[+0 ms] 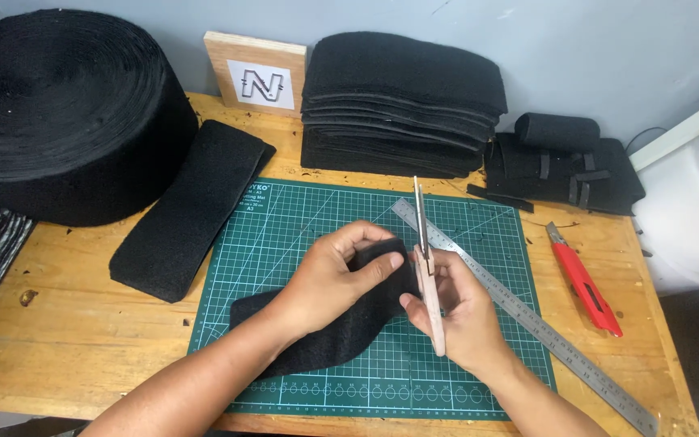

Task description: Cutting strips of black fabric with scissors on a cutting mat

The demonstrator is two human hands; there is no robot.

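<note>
My left hand [337, 275] pinches the folded end of a black felt strip [325, 336] that trails down and left across the green cutting mat [285, 235]. My right hand [459, 311] grips a pair of scissors [424, 259] with pale handles. Their blades point up and away, right beside the felt's folded edge. Both hands meet over the middle of the mat.
A steel ruler [544, 332] lies diagonally on the mat's right side. A red utility knife [584, 283] rests on the wooden table [66, 324]. A large black felt roll [66, 113], a loose strip [188, 210], a stack of cut pieces [402, 101] and a wooden sign [256, 73] stand behind.
</note>
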